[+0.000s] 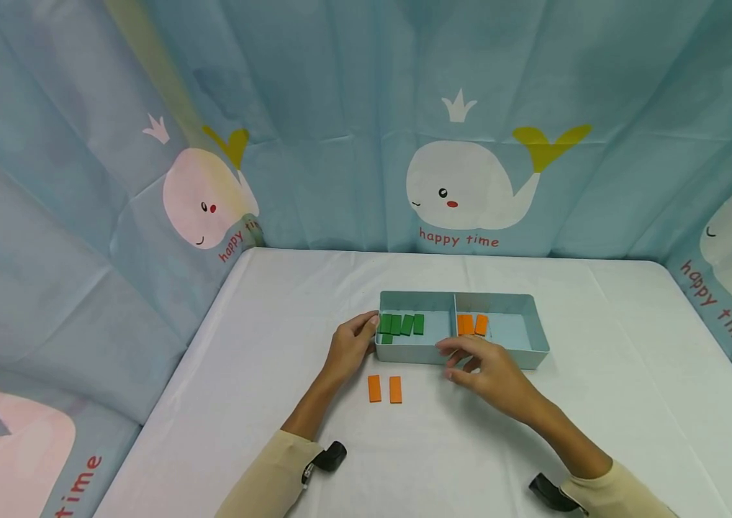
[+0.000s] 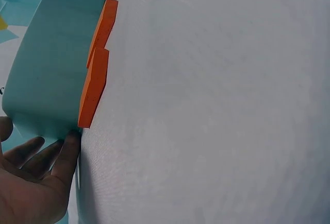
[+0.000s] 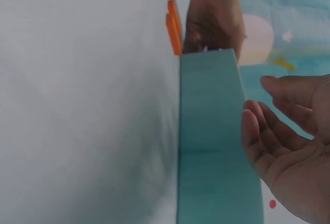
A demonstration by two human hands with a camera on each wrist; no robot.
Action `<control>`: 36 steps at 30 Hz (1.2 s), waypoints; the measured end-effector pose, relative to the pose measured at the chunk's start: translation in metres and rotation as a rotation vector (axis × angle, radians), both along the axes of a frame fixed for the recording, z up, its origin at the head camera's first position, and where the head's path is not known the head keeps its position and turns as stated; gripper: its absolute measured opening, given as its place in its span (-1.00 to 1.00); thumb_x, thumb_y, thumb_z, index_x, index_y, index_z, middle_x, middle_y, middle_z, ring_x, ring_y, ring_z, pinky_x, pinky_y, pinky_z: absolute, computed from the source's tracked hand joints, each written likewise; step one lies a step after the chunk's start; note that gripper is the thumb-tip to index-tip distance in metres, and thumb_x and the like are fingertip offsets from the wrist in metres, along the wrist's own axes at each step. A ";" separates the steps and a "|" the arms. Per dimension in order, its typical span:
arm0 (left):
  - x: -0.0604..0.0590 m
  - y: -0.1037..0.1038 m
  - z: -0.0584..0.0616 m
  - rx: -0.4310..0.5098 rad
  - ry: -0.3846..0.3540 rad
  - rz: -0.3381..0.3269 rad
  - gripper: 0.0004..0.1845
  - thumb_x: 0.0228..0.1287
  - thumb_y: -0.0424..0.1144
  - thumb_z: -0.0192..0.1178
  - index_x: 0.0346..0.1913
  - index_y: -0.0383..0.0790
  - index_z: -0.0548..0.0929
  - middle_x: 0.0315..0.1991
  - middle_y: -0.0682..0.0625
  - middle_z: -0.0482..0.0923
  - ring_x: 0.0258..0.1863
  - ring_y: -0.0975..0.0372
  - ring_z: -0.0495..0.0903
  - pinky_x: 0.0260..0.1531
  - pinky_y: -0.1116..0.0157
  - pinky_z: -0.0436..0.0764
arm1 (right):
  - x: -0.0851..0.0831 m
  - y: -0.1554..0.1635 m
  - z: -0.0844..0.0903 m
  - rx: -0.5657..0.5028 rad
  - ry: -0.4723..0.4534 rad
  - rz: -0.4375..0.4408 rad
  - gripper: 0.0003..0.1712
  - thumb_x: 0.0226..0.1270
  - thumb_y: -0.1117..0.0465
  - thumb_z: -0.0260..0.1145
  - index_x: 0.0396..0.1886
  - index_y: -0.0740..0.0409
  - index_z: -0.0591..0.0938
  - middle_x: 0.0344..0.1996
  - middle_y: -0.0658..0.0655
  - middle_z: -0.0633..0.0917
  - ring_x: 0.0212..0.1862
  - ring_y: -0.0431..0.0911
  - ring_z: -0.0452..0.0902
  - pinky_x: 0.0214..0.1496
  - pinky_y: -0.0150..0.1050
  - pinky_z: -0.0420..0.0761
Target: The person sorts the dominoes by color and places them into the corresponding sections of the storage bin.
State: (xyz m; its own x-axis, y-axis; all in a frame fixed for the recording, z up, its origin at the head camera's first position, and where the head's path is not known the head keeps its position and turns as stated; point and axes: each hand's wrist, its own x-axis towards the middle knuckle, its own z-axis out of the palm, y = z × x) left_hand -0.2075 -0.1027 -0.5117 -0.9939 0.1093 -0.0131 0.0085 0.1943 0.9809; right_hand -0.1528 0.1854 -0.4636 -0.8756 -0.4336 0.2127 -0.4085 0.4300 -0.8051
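Starting from the left of the frame: the person's left hand (image 1: 350,347) sits at the left end of the teal tray (image 1: 404,354), just left of centre, fingers laid against its short wall with the thumb up by the rim. Grip looks relaxed, more steadying the tray than clamping it; the left wrist view shows the fingers (image 2: 64,154) fairly straight against the wall.

Below that hand, lower centre, two orange blocks (image 1: 385,388) lie flat on the white surface (image 1: 262,374), side by side, near the tray's front wall but apart from it.

The tray itself has two compartments. The left one holds a row of green blocks (image 1: 402,325), the right one has a couple more orange pieces (image 1: 472,324) up by the divider.

Right of centre, the right hand (image 1: 489,370) hovers at the front wall of the tray, fingers loosely spread and holding nothing. The right wrist view shows an open palm (image 3: 289,152) just beside the wall.
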 end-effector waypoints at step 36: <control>0.002 0.003 0.004 0.014 -0.009 0.021 -0.43 0.68 0.02 0.11 0.51 -0.29 0.50 0.42 -0.22 0.55 0.36 -0.04 0.59 0.14 0.09 0.76 | 0.001 -0.038 -0.033 0.020 -0.184 0.139 -0.35 0.24 0.23 0.64 0.31 0.24 0.65 0.09 0.20 0.73 -0.01 0.03 0.71 0.02 -0.20 0.77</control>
State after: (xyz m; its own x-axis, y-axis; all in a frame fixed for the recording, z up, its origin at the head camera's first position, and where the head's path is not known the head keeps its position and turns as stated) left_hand -0.2052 -0.0999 -0.5076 -0.9959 0.0884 -0.0210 -0.0048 0.1801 0.9836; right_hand -0.1514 0.1476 -0.4968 -0.8304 -0.5554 0.0452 -0.3120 0.3963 -0.8635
